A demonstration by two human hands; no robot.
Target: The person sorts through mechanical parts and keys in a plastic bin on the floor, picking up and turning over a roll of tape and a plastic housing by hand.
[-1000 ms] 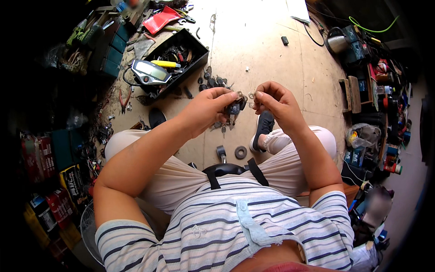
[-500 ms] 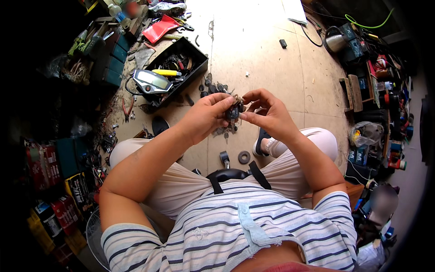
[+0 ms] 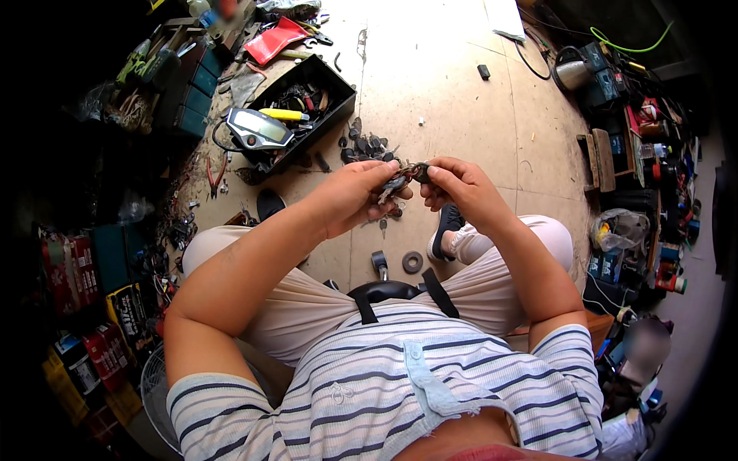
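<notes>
In front of my lap, my left hand (image 3: 361, 192) is closed around a bunch of keys (image 3: 397, 183), whose metal blades and dark heads stick out past the thumb. My right hand (image 3: 460, 188) pinches one dark key head (image 3: 420, 174) at the bunch's right side, between thumb and fingers. Beyond my left hand lies a loose pile of black-headed keys (image 3: 367, 143) on the floor. A few more small pieces lie below the hands, partly hidden by them.
Left of the pile stands a black tray (image 3: 338, 100) of tools, with a digital instrument display (image 3: 260, 129) and a yellow-handled tool (image 3: 284, 114) on it. Red-handled pliers (image 3: 216, 177) lie nearby. A metal ring (image 3: 413, 262) is between my legs. Clutter and boxes line both sides.
My right hand has turned and moved slightly right, now pinching a dark key head drawn out from the bunch. My left hand keeps holding the bunch, its blades now more spread.
</notes>
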